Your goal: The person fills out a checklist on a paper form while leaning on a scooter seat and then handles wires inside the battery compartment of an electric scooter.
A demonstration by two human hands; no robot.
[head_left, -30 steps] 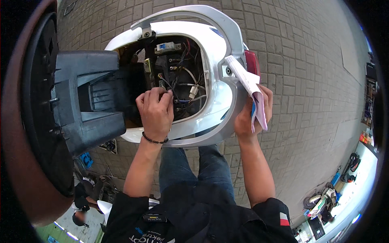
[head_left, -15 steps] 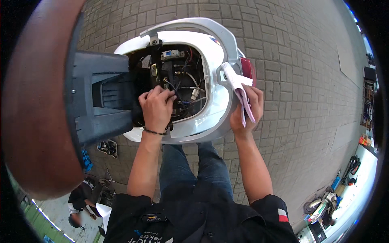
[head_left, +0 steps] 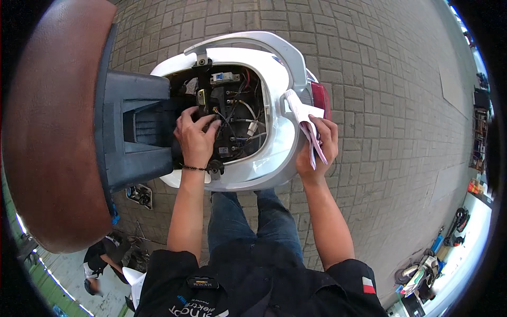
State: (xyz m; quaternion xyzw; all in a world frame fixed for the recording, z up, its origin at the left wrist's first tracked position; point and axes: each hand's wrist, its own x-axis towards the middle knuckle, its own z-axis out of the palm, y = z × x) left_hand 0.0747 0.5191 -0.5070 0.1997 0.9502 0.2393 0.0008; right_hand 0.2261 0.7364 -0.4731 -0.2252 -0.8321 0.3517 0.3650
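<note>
My left hand [head_left: 196,138] reaches into the uncovered compartment under the seat of a white scooter [head_left: 282,132]. Its bent fingers are apart, resting around dark parts beside a thin cable with a small connector [head_left: 215,110]; the fingertips are partly hidden. Nothing is plainly held there. A folded sheaf of white and pink papers [head_left: 309,124] is gripped in my right hand [head_left: 320,150], over the scooter's grey rear rim near the red tail light [head_left: 320,100]. In the compartment are a circuit breaker [head_left: 224,78], wires and a white connector [head_left: 252,128].
The brown seat [head_left: 53,132] is tipped up at the left, its black plastic underside [head_left: 140,129] facing the compartment. A grey grab rail [head_left: 264,39] curves round the back. Parts lie in a tray [head_left: 140,196] on the paving. Another person [head_left: 103,259] is at lower left.
My left hand has shifted slightly left and its fingers have spread, uncovering a small label in the compartment. My right hand still grips the papers.
</note>
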